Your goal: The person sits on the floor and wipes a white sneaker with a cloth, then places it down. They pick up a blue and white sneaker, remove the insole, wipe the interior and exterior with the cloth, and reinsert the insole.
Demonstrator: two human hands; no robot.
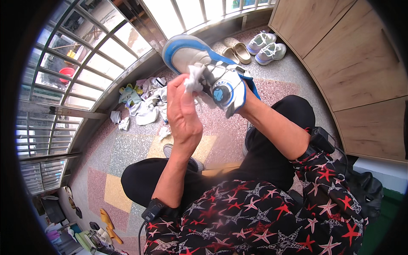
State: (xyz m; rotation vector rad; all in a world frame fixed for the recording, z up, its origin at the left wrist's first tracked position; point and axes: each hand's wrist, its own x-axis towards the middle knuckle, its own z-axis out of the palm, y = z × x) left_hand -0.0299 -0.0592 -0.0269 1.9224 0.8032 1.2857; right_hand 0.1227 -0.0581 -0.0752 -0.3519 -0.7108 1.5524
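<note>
A white and blue sports shoe (pixel 204 60) with a dark lace-dial closure (pixel 221 93) is held up in front of me, its toe pointing to the upper left. My right hand (pixel 250 100) is pushed into the shoe's opening and bears it; only the wrist shows, and the fingers are hidden inside. Between the thumb and fingers of my left hand (pixel 185 110) is a crumpled white wipe or cloth piece (pixel 194 81). It is close to the side of the shoe's tongue and laces; whether it touches them is unclear.
Crumpled white cloths (pixel 146 108) lie by the barred metal door (pixel 79 60). Beige clogs (pixel 239 51) and pale sneakers (pixel 269 49) stand beyond the shoe. A wooden cabinet (pixel 347 70) flanks the right side. Yellow slippers (pixel 106 218) and other footwear lie at lower left.
</note>
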